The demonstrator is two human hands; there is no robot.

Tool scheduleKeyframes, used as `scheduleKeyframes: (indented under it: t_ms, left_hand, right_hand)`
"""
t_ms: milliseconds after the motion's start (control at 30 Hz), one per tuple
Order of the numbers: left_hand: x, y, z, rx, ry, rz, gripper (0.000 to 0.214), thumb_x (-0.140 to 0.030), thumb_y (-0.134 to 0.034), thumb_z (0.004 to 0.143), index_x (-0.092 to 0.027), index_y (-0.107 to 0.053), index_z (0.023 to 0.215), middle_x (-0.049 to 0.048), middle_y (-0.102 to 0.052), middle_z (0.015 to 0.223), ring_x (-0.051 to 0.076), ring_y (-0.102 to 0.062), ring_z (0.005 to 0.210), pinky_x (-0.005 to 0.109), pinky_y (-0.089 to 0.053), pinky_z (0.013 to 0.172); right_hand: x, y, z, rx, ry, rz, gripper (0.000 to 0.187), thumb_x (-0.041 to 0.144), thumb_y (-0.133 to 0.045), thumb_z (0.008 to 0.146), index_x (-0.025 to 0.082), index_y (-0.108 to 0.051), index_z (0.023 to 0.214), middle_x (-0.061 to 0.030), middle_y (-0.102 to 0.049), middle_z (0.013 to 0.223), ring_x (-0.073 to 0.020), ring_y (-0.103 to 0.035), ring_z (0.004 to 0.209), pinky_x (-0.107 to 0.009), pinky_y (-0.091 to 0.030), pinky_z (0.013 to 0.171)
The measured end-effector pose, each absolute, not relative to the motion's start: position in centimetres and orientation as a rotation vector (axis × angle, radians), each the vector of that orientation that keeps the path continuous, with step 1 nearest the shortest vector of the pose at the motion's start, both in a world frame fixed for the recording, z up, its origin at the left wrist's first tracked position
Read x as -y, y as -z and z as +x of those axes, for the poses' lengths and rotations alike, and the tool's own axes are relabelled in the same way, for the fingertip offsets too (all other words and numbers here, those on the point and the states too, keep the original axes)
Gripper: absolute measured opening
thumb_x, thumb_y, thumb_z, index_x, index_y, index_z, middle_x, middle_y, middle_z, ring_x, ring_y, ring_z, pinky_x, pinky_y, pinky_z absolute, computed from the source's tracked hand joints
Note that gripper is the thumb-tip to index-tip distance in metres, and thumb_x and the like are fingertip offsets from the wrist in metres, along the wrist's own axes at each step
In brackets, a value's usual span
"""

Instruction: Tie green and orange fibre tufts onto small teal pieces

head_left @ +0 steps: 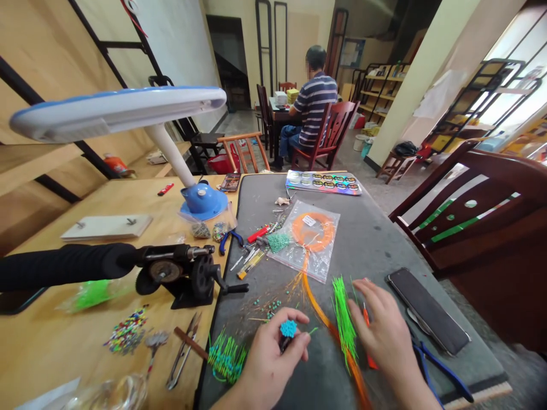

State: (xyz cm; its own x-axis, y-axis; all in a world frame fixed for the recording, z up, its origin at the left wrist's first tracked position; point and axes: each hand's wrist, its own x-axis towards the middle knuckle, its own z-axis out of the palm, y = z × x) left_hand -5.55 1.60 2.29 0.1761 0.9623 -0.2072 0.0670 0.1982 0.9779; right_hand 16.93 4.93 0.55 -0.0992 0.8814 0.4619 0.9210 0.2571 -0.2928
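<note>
My left hand [273, 356] is closed in a pinch on a small blue beaded ball [288, 328] on a short dark stem, held just above the grey mat [371, 239]. My right hand [382, 333] lies on the mat with fingers spread, resting beside a bundle of bright green wires [343, 316] and over a small orange piece [366, 316]. A long orange strand [318, 304] runs under the green wires from a clear bag [310, 239]. More green pins tipped with teal beads [226, 356] lie left of my left hand.
A black phone [427, 310] and blue-handled pliers [440, 367] lie right of my right hand. A blue desk lamp [203, 199], a black hand-crank tool [188, 276], scissors [183, 353], loose beads [126, 333] and small tools [252, 245] sit left. A person sits at a far table [314, 102].
</note>
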Motion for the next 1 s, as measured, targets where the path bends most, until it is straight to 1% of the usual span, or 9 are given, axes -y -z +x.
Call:
scheduleKeyframes:
  t_ms: [67, 167, 367, 467, 533, 600, 767, 900, 1000]
  left_hand:
    - [-1.6, -2.1, -5.5, -1.206, -0.909, 1.192, 0.021, -0.033, -0.059, 0.081, -0.019, -0.058, 0.096, -0.0016, -0.061, 0.058, 0.012, -0.053, 0.051, 0.020, -0.041, 0.052]
    - [-1.7, -1.8, -5.6, -1.218, -0.913, 1.233, 0.018, -0.031, -0.060, 0.081, -0.019, -0.055, 0.094, -0.0016, -0.061, 0.061, 0.014, -0.057, 0.057, 0.022, -0.044, 0.058]
    - [-1.8, -1.8, -5.6, -1.202, -0.883, 1.338, 0.011, -0.030, -0.057, 0.083, -0.020, -0.054, 0.088, -0.0021, -0.059, 0.064, 0.013, -0.055, 0.060, 0.021, -0.043, 0.059]
    - [-1.9, -1.9, -5.6, -1.169, -0.851, 1.287, 0.015, -0.034, -0.057, 0.084, -0.020, -0.053, 0.087, -0.0032, -0.057, 0.061, 0.011, -0.052, 0.052, 0.019, -0.039, 0.051]
    - [-2.0, -2.1, -5.7, -1.182, -0.816, 1.268, 0.019, -0.038, -0.056, 0.084, -0.019, -0.056, 0.087, -0.0049, -0.052, 0.055, 0.010, -0.046, 0.045, 0.019, -0.034, 0.044]
    - [-2.2, -2.4, -5.9, -1.217, -0.813, 1.315, 0.021, -0.039, -0.053, 0.085, -0.019, -0.060, 0.087, -0.0040, -0.052, 0.055, 0.010, -0.045, 0.045, 0.019, -0.033, 0.044]
    - [-2.5, -2.9, -6.1, -1.256, -0.877, 1.564, 0.012, -0.022, -0.062, 0.077, -0.019, -0.068, 0.087, 0.0035, -0.068, 0.083, 0.016, -0.059, 0.072, 0.023, -0.043, 0.064]
    - [-2.5, -2.5, -5.9, -1.242, -0.882, 1.573, 0.008, -0.018, -0.062, 0.077, -0.019, -0.069, 0.081, 0.0025, -0.068, 0.078, 0.016, -0.059, 0.072, 0.023, -0.043, 0.066]
    - [-2.5, -2.3, -5.9, -1.241, -0.867, 1.507, 0.007, -0.020, -0.062, 0.077, -0.017, -0.068, 0.078, 0.0018, -0.067, 0.073, 0.014, -0.056, 0.065, 0.022, -0.042, 0.061]
  right_hand:
    - [-3.3, -1.6, 14.8, 2.076, -0.066, -1.420, 0.032, 0.030, -0.052, 0.085, 0.022, -0.055, 0.116, -0.0115, -0.059, 0.120, -0.0268, -0.052, 0.114, -0.041, -0.046, 0.092]
    - [-1.9, -2.5, 12.1, 2.202, -0.071, -1.263, 0.033, 0.019, -0.053, 0.082, 0.024, -0.057, 0.114, -0.0096, -0.058, 0.125, -0.0278, -0.047, 0.121, -0.043, -0.044, 0.094]
    - [-2.1, -2.5, 10.9, 2.299, 0.006, -1.194, 0.025, 0.013, -0.052, 0.082, 0.027, -0.063, 0.101, -0.0021, -0.067, 0.114, -0.0263, -0.050, 0.117, -0.048, -0.034, 0.101]
    - [-2.2, -2.4, 11.2, 2.303, -0.048, -1.200, 0.022, 0.014, -0.052, 0.083, 0.028, -0.062, 0.095, -0.0005, -0.069, 0.107, -0.0259, -0.051, 0.116, -0.049, -0.030, 0.103]
    - [-2.0, -2.3, 11.4, 2.262, -0.117, -1.254, 0.018, 0.014, -0.050, 0.083, 0.026, -0.060, 0.091, -0.0024, -0.069, 0.104, -0.0267, -0.051, 0.115, -0.051, -0.031, 0.102]
    - [-1.9, -2.2, 11.6, 2.205, -0.203, -1.309, 0.015, 0.014, -0.049, 0.082, 0.025, -0.058, 0.087, -0.0046, -0.068, 0.102, -0.0276, -0.052, 0.113, -0.052, -0.035, 0.098]
    - [-1.8, -2.1, 11.8, 2.061, -0.396, -1.336, 0.011, 0.013, -0.049, 0.081, 0.023, -0.053, 0.081, -0.0047, -0.067, 0.091, -0.0252, -0.056, 0.099, -0.044, -0.046, 0.083]
    - [-1.6, -2.2, 11.7, 2.035, -0.470, -1.309, 0.013, 0.010, -0.050, 0.080, 0.023, -0.051, 0.080, -0.0036, -0.066, 0.088, -0.0233, -0.056, 0.093, -0.041, -0.046, 0.079]
    - [-1.4, -2.2, 11.6, 2.028, -0.544, -1.285, 0.015, 0.010, -0.051, 0.079, 0.024, -0.052, 0.083, -0.0037, -0.066, 0.091, -0.0231, -0.056, 0.094, -0.040, -0.046, 0.080]
